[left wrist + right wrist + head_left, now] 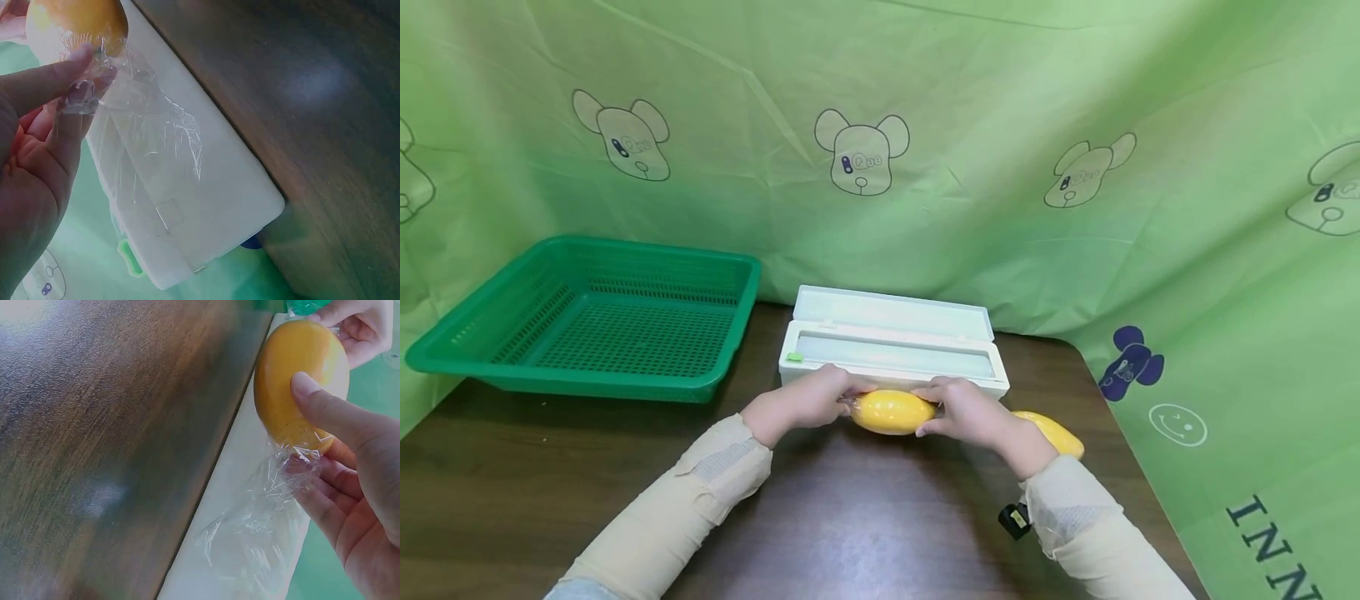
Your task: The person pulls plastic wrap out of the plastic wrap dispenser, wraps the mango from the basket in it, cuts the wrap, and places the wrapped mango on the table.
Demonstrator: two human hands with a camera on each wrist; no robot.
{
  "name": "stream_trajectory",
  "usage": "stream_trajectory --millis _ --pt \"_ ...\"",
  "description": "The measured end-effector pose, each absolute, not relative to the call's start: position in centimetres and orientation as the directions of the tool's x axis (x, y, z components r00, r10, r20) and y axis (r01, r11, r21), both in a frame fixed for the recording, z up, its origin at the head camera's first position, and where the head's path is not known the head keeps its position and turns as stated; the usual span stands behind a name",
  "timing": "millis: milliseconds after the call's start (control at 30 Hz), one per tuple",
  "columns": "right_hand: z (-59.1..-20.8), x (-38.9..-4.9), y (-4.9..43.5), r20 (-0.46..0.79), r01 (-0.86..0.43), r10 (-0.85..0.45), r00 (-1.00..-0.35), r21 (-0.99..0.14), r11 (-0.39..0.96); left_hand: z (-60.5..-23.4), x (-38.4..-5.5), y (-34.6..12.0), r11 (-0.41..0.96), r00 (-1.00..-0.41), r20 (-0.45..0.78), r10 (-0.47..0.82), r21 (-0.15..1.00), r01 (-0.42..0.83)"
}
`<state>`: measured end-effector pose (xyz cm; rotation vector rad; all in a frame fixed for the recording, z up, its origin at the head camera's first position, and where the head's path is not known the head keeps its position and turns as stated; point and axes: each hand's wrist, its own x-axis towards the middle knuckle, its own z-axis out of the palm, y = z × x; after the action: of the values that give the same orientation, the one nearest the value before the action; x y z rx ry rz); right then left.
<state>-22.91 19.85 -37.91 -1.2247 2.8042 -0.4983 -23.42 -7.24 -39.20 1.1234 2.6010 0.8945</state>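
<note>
Between both hands is a yellow mango (891, 412) wrapped in clear plastic film, held just in front of a white cling film dispenser (880, 377). My left hand (812, 396) pinches the gathered film at the mango's left end; loose film (156, 112) trails from there in the left wrist view. At the other end, my right hand (966, 410) holds the mango, its thumb (312, 394) on the fruit and its fingers at the bunched film (294, 469) below. The dispenser's lid (895, 310) stands raised at the back.
A green mesh basket (747, 308) stands at the back left. Another yellow fruit (1054, 433) lies partly behind my right forearm. A green curtain (925, 242) hangs behind and to the right of the dark wooden table (850, 517).
</note>
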Motion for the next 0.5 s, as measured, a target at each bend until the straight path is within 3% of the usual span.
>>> stream_trajectory --millis 500 --pt "-37.74 -22.93 20.17 0.087 -0.723 -0.74 -0.667 -0.315 0.614 -39.38 -22.96 -7.04 0.562 -0.751 0.114 0.65 0.593 0.577"
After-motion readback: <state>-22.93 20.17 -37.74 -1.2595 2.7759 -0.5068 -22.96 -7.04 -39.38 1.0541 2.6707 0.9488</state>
